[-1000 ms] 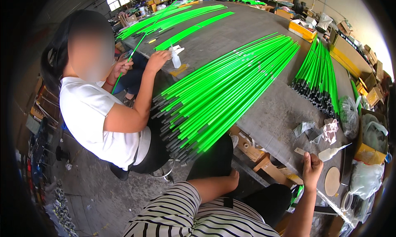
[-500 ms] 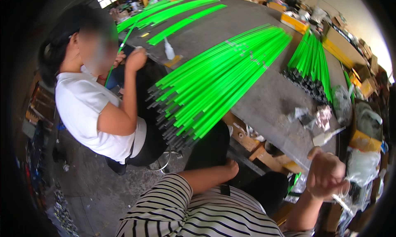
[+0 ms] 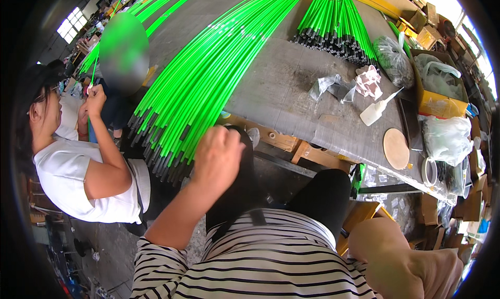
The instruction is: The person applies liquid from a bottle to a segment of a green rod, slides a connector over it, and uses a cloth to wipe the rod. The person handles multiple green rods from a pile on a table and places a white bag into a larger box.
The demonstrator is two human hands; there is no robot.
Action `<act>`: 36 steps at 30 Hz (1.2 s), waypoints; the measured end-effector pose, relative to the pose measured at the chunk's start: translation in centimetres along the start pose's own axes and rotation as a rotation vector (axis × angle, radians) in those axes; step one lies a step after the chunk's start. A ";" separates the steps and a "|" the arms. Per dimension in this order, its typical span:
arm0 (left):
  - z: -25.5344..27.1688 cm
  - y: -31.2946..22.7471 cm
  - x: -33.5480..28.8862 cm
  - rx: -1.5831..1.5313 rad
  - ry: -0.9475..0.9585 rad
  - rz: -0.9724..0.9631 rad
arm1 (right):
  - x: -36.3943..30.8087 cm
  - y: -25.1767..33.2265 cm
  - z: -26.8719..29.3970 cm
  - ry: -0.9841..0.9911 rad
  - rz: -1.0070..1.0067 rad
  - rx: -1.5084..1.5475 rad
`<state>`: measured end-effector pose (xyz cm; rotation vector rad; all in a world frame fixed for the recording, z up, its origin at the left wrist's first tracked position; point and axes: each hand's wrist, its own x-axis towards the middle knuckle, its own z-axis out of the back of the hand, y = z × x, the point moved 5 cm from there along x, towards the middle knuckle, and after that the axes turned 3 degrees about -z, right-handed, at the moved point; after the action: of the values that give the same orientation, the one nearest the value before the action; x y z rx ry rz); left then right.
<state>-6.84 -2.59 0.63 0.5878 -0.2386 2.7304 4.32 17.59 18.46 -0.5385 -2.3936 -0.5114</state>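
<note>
My left hand [image 3: 219, 156] is raised over my lap, just right of the dark-tipped ends of a large fan of bright green rods [image 3: 208, 59]. Its fingers are curled in, and whatever they may hold is hidden. At the lower right, close to my body, is my right hand [image 3: 432, 270]; its fingers do not show clearly. Nearest to it on the table is a round tan disc [image 3: 396, 148]. A white squeeze bottle with a thin nozzle [image 3: 375, 111] lies behind that disc. Beside the bottle are crumpled pieces of silvery wrapping [image 3: 333, 87] and pinkish paper [image 3: 368, 82].
A second bundle of green rods [image 3: 338, 23] with black ends lies farther back on the grey table [image 3: 281, 85]. Boxes and plastic bags [image 3: 447, 137] crowd the right side. At left, a co-worker in a white top [image 3: 88, 179] sits handling a green rod.
My left hand has risen from my lap toward the rods' ends. My right hand has drawn back from the table edge toward my body. The view has swung right.
</note>
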 end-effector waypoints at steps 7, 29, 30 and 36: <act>-0.3 5.0 0.8 0.347 0.167 0.250 | 1.3 -0.5 0.9 0.351 -0.098 0.084; 1.0 2.6 -6.1 -1.265 0.335 0.544 | -1.0 -3.5 14.2 0.277 -0.435 -0.431; 1.5 2.3 -5.6 -1.292 0.320 0.513 | -1.1 -4.1 14.6 0.264 -0.462 -0.456; 4.2 0.2 -0.4 -1.269 0.272 0.502 | -2.0 -7.6 14.8 0.211 -0.711 -0.768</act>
<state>-5.01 -3.89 4.27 -0.2438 -2.0008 2.3079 -5.16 17.78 4.65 0.1017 -2.0686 -1.7297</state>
